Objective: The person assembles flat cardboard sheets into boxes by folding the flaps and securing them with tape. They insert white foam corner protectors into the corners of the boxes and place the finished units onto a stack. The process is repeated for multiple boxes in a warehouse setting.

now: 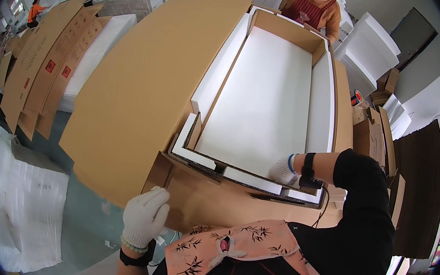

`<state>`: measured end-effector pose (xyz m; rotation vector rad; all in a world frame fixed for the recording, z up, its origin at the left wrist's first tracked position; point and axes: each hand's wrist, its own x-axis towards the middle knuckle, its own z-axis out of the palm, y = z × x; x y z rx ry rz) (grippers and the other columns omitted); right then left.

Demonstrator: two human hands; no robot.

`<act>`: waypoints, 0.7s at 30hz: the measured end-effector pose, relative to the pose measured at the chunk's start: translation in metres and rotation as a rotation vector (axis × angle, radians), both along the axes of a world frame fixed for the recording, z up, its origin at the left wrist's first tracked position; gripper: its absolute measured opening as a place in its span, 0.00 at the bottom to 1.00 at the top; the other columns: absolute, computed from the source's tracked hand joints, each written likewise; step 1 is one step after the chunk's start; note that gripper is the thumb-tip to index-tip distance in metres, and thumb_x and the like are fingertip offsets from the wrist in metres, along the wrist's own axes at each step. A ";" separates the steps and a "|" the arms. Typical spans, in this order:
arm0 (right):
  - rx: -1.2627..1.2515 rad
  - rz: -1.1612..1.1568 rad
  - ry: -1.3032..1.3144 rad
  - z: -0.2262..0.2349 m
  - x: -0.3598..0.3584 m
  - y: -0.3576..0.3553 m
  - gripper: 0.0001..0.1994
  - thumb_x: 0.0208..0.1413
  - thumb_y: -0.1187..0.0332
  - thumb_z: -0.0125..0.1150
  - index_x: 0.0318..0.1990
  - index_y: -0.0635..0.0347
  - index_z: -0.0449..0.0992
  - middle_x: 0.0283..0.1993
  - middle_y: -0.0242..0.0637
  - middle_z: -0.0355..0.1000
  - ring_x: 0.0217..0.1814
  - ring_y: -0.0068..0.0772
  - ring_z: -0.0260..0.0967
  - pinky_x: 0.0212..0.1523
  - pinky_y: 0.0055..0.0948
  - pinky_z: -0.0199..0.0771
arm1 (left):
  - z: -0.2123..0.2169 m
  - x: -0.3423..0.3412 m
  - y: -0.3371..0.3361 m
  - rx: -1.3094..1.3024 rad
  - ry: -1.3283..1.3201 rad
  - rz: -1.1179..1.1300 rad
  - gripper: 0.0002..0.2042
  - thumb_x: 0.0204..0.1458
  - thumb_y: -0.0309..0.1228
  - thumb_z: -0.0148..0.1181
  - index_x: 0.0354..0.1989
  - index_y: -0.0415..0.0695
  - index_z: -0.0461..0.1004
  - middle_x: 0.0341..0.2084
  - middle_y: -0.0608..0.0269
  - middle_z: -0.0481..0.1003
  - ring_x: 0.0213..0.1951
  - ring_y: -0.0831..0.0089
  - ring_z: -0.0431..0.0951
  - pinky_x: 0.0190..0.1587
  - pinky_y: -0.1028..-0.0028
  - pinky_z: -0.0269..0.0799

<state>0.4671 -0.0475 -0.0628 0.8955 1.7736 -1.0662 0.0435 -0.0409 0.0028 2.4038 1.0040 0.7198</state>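
Observation:
A long brown carton [194,195] lies open in front of me. White foam strips [320,105] and cardboard edging line its inside walls around a flat white panel [260,86]. My left hand [145,216], in a white knitted glove, hovers at the carton's near left corner beside a brown flap [157,172]; its fingers are loosely bent, with nothing visible in them. My right hand [282,170], gloved too, reaches over the near edge just inside the foam lining. Its fingers are blurred and partly hidden, so their grip does not show.
A wide brown cardboard flap [133,93] spreads left of the carton. Across the far end stands a co-worker [302,6] in a red striped apron. Wrapped white stacks [29,202] and folded cartons [46,65] stand left; foam pieces [367,50] and cardboard [419,191] stand right.

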 end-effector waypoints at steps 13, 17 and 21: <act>0.507 -0.074 -0.036 0.022 0.048 -0.064 0.19 0.55 0.66 0.52 0.54 0.59 0.77 0.51 0.50 0.77 0.53 0.51 0.75 0.52 0.46 0.73 | -0.044 -0.058 -0.146 -0.174 0.291 0.184 0.10 0.54 0.34 0.56 0.41 0.46 0.79 0.33 0.48 0.78 0.37 0.48 0.78 0.38 0.60 0.74; 1.156 -0.765 0.242 0.082 0.024 -0.177 0.24 0.56 0.63 0.53 0.61 0.54 0.70 0.52 0.45 0.77 0.54 0.48 0.75 0.54 0.43 0.74 | -0.063 -0.033 -0.126 -0.128 0.491 -0.096 0.10 0.54 0.35 0.56 0.40 0.46 0.79 0.32 0.48 0.78 0.37 0.49 0.79 0.40 0.59 0.74; 1.485 -1.206 0.421 0.078 -0.045 -0.361 0.22 0.57 0.62 0.55 0.60 0.55 0.70 0.48 0.45 0.78 0.49 0.49 0.76 0.51 0.41 0.75 | -0.110 0.017 -0.126 -0.019 0.336 -0.537 0.10 0.53 0.33 0.56 0.39 0.44 0.79 0.32 0.49 0.79 0.37 0.51 0.80 0.41 0.60 0.75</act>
